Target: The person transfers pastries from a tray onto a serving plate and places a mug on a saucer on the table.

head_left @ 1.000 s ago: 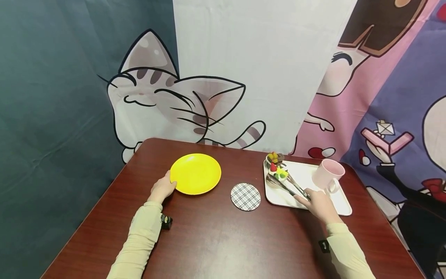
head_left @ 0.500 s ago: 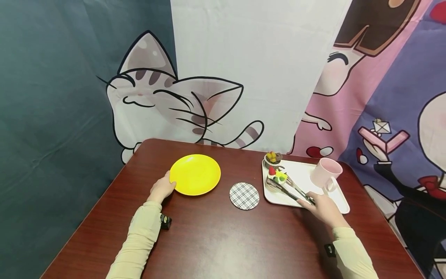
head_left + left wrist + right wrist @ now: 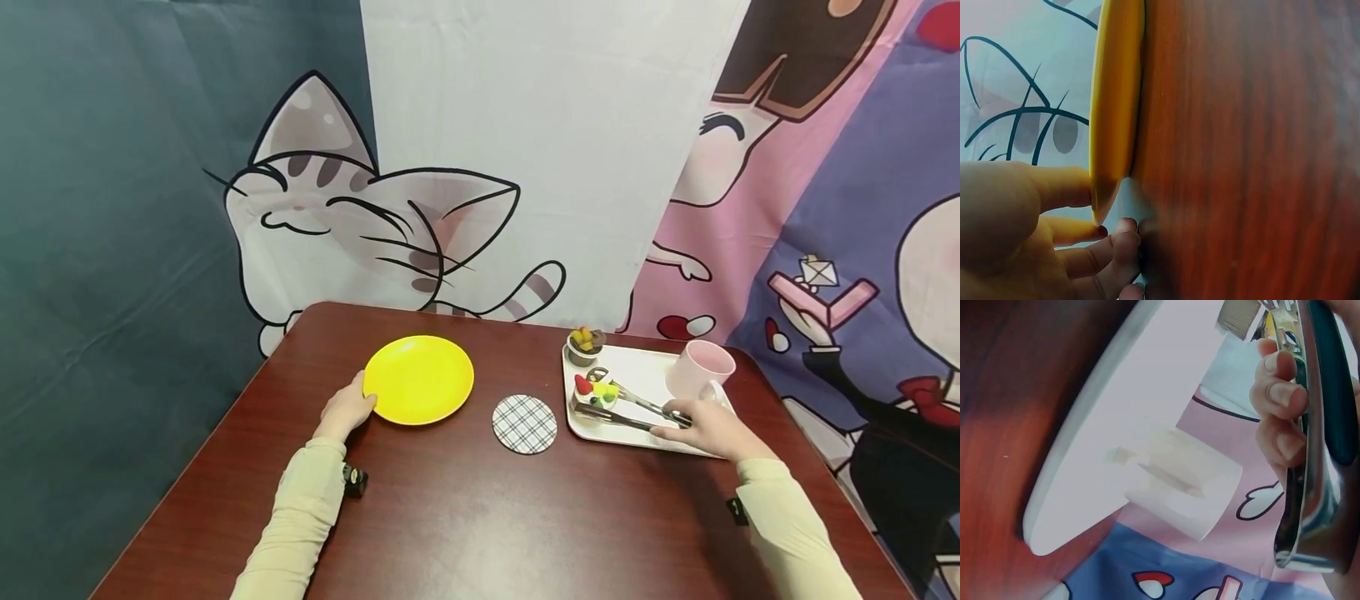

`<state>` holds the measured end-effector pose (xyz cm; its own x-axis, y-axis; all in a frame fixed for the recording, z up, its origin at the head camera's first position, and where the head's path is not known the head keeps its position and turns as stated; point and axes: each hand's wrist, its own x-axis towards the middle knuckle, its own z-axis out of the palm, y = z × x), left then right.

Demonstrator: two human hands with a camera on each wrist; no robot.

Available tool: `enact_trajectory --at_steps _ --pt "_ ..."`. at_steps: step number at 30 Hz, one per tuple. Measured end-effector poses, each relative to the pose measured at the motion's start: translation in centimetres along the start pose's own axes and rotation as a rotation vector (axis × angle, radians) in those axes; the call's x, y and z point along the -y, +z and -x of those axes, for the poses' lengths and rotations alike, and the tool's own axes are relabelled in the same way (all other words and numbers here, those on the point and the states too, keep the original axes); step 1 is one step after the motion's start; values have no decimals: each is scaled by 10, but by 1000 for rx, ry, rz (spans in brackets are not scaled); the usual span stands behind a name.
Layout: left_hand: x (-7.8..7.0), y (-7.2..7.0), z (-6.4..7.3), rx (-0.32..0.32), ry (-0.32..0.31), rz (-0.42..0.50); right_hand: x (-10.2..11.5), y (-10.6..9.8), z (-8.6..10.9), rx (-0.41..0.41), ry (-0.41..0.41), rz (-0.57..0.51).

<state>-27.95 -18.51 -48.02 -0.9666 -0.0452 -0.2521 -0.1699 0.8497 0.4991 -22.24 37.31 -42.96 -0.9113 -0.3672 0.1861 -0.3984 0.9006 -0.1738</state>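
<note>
My left hand (image 3: 347, 407) pinches the left rim of a yellow plate (image 3: 418, 380), which lies on the table. In the left wrist view the plate's edge (image 3: 1116, 94) sits between thumb and index finger, the other fingers curled below. My right hand (image 3: 716, 427) grips metal tongs (image 3: 626, 421) with dark handles. Their spread arms lie either side of a small toy cake (image 3: 596, 393) topped with red, yellow and green fruit pieces, on a white tray (image 3: 645, 360). Fingers (image 3: 1284, 394) wrap the tongs' handle in the right wrist view.
A pink mug (image 3: 697, 367) stands at the tray's right, partly behind my right hand. At its back left corner is a cup dessert (image 3: 583, 346) with yellow and brown topping. A round plaid coaster (image 3: 524, 424) lies between plate and tray. Printed curtains hang beyond the brown table (image 3: 480, 508).
My right hand has moved right and swung the tongs flatter, so their arms now point left around the cake. The left hand stays on the plate; the view has shifted slightly.
</note>
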Motion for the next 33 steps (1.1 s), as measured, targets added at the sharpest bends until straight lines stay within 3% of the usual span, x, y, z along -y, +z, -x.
enact_trajectory --at_steps 7,12,27,33 --pt "1 1 -1 3 -6 -3 -1 6 -14 38 -21 -29" --pt "-1 -1 -1 -2 5 -8 3 16 -16 7 -53 -95" --pt "-1 -1 -1 -9 11 -17 12 41 -6 -92 -21 -98" --pt "-2 -1 -1 2 3 -18 10 47 -2 -136 -48 -132"
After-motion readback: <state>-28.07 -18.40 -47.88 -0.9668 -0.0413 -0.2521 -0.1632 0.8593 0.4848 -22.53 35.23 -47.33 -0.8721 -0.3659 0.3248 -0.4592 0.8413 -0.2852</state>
